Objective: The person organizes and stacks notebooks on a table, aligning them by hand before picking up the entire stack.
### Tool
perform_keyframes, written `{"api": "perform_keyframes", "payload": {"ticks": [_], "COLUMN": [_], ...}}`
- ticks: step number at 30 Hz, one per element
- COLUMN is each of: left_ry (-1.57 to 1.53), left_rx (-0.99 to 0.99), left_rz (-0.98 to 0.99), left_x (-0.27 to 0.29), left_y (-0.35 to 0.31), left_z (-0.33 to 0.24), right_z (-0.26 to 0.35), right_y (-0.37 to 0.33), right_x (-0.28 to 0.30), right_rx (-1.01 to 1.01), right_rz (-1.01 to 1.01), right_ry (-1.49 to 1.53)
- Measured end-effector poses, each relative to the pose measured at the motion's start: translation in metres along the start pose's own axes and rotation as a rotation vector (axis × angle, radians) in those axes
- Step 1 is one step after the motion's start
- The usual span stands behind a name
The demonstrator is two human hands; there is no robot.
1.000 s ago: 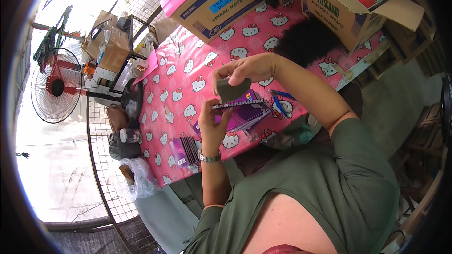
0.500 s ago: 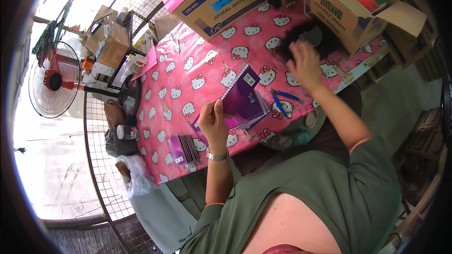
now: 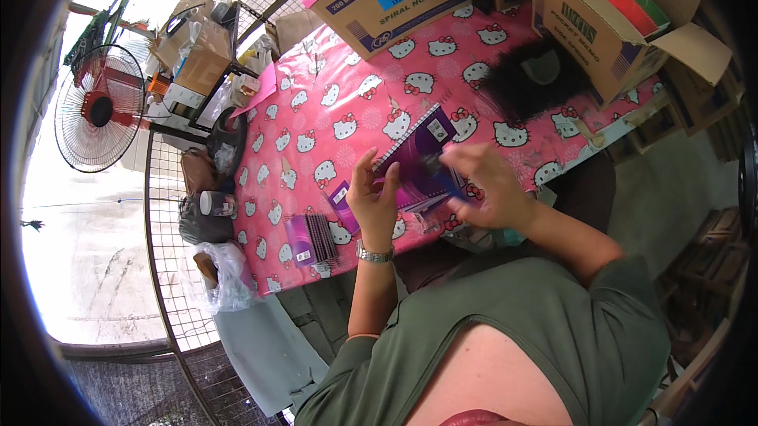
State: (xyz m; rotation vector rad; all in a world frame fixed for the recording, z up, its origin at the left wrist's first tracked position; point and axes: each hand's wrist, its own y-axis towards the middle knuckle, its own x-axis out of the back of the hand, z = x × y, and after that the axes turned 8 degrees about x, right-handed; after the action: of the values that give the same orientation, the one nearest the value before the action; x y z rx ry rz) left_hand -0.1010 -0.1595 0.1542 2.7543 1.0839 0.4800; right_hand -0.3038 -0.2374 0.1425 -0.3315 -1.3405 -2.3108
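Notebook (image 3: 418, 164), between left fingers (image 3: 362, 176) and right fingers (image 3: 467, 159)

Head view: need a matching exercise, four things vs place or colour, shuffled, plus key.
1. Middle notebook
2. Watch
3. Fan
4. Cloth

A. Left of the cloth
B. Silver band
C. Mostly pink
D. Between left hand and right hand

Pairs: 1-D, 2-B, 3-A, 4-C

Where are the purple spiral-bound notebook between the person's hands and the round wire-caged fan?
Purple spiral-bound notebook (image 3: 418, 156), head view: on its cover.
Round wire-caged fan (image 3: 99, 110), head view: on its dark hub.
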Motion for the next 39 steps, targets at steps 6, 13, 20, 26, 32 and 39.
{"api": "perform_keyframes", "payload": {"ticks": [6, 13, 20, 26, 32, 39], "left_ry": [0.045, 0.108, 0.474, 1.215, 1.188, 0.813], "left_rx": [-0.009, -0.155, -0.443, -0.159, -0.040, -0.617], "left_rz": [0.110, -0.014, -0.303, -0.203, -0.018, 0.449], "left_x": [0.017, 0.012, 0.057, 0.119, 0.105, 0.012], "left_y": [0.005, 0.000, 0.018, 0.059, 0.063, -0.001], "left_z": [0.029, 0.017, -0.012, 0.002, 0.109, -0.010], "right_z": [0.028, 0.032, 0.001, -0.112, -0.170, -0.224], "right_y": [0.023, 0.027, 0.014, -0.074, -0.052, -0.039], "right_x": [-0.015, -0.013, -0.010, -0.023, -0.042, -0.034], "right_rx": [0.058, -0.427, -0.483, -0.638, -0.491, -0.477], "right_rz": [0.146, 0.313, 0.115, 0.299, 0.304, 0.398], "right_ry": [-0.054, 0.504, 0.654, -0.156, -0.435, -0.641]}}
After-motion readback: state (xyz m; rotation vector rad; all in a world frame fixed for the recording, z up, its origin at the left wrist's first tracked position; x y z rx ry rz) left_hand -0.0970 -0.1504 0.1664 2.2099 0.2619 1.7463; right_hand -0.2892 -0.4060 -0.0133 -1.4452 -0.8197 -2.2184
